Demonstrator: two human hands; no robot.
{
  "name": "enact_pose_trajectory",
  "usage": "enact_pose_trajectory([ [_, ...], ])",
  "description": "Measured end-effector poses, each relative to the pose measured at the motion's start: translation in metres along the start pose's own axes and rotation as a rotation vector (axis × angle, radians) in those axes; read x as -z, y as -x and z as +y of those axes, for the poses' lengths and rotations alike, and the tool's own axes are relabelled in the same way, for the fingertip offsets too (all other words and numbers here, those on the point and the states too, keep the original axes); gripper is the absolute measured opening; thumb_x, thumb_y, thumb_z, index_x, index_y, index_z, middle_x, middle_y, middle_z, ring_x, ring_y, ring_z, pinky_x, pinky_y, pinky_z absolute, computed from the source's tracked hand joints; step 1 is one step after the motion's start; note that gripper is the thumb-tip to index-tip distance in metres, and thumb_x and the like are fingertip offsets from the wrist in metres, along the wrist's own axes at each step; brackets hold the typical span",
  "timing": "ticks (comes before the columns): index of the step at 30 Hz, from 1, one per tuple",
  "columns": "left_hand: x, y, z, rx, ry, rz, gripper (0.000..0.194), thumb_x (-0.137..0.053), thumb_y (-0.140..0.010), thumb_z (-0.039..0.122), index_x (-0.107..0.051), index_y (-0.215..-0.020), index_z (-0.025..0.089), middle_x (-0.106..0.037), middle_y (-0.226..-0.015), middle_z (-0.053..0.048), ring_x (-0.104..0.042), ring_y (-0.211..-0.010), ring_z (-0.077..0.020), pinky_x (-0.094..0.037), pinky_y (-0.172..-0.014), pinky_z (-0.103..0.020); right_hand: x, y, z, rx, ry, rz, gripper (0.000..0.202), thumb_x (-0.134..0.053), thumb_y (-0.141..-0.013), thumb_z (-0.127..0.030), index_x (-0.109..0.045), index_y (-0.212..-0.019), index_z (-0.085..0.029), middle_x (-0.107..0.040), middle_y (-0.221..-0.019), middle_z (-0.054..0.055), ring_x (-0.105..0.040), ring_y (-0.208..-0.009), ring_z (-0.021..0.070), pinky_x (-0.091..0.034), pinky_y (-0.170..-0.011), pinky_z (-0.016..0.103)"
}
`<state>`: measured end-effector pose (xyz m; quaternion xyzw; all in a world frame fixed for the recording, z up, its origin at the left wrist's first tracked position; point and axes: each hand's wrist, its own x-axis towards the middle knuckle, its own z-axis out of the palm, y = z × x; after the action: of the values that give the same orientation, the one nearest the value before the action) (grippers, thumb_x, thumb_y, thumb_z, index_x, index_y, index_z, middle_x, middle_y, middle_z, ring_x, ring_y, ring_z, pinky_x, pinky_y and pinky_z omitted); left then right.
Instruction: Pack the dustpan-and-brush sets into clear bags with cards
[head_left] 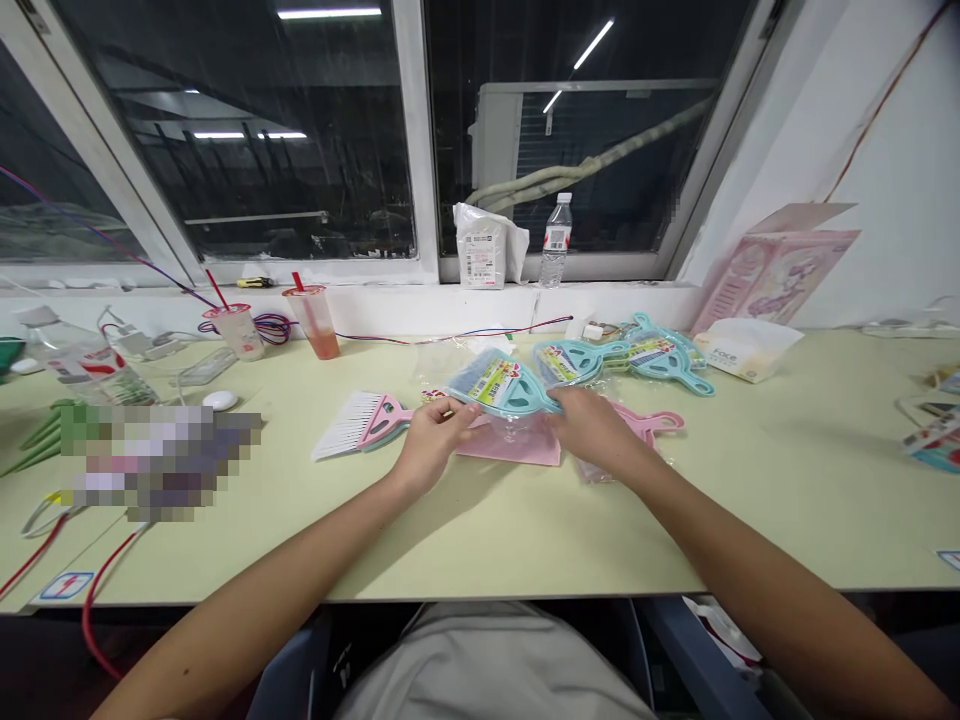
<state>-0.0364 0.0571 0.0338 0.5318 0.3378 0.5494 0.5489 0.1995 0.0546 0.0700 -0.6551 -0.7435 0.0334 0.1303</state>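
Clock face centred on the blue dustpan set [517, 392], 12 toward the window.

Blue dustpan set: held above the table [420, 550], over the near part of the window-side clutter, its coloured label facing up and its handle pointing toward 4 o'clock. Left hand [435, 435], at 7 to 8 o'clock, pinched the near left edge between thumb and fingers. Right hand [589, 425], at 4 o'clock, had its fingers closed on the handle end; exact thumb placement could not be told.

Pink dustpan [521, 448]: at 6 o'clock, partly hidden beneath the held set. Whether the two touched could not be told. Pink brush [367, 422]: between 8 and 9 o'clock, white bristles pointing left, a pale blue edge showing beneath it. Wrapped pink set [651, 425]: between 3 and 4 o'clock, partly behind the right hand and forearm. Other blue sets [664, 358]: grouped toward 3 o'clock, some overlapping, with labels showing.

Farther out at 3 o'clock lay a tissue pack [750, 350]; a pink box [780, 268] stood at 2 o'clock. On the sill, a white package [482, 250] stood at 12 o'clock, and a clear bottle [556, 245] between 12 and 1. Two lidded cups [319, 325] with red straws stood between 9 and 10 o'clock. A larger bottle [86, 360] was at 9.
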Motion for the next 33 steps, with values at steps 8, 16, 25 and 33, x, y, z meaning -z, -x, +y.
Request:
enact_pose_trajectory([
  [8,0.01,0.006,0.0,-0.19,-0.784,-0.306,0.035,-0.062,-0.091,0.037,-0.064,-0.061,0.019,-0.068,-0.072,-0.002,-0.062,-0.071,-0.0181,-0.044,-0.07,-0.031,0.008,-0.017,0.127,0.046,-0.111,0.072,0.042,-0.055,-0.087,-0.018,-0.069,-0.126,-0.018,-0.067,-0.136,0.01,-0.062,-0.124,0.0284,-0.047,-0.103,0.037],
  [16,0.015,0.001,-0.003,-0.419,-0.97,-0.36,0.027,-0.053,-0.095,0.03,-0.067,-0.073,0.022,-0.065,-0.077,-0.005,-0.061,-0.078,-0.021,-0.045,-0.074,-0.033,-0.001,0.0,0.228,0.034,-0.09,0.086,0.04,-0.059,-0.081,-0.024,-0.073,-0.118,-0.023,-0.07,-0.129,0.009,-0.064,-0.12,0.0318,-0.048,-0.105,0.045],
  [25,0.017,-0.002,-0.001,-0.448,-1.019,-0.351,0.026,-0.051,-0.095,0.029,-0.064,-0.074,0.022,-0.062,-0.074,-0.004,-0.059,-0.08,-0.0217,-0.044,-0.077,-0.035,-0.003,0.002,0.205,0.126,-0.104,0.022,0.039,-0.053,-0.085,-0.026,-0.073,-0.118,-0.023,-0.07,-0.129,0.01,-0.064,-0.118,0.0292,-0.051,-0.1,0.042],
  [33,0.02,-0.004,-0.006,-0.408,-1.061,-0.347,0.016,-0.053,-0.093,0.028,-0.066,-0.085,0.022,-0.066,-0.084,-0.006,-0.061,-0.089,-0.0238,-0.046,-0.08,-0.037,-0.009,0.001,0.207,0.104,-0.011,0.019,0.041,-0.056,-0.08,-0.022,-0.075,-0.117,-0.02,-0.07,-0.125,0.013,-0.064,-0.115,0.0317,-0.05,-0.1,0.043],
])
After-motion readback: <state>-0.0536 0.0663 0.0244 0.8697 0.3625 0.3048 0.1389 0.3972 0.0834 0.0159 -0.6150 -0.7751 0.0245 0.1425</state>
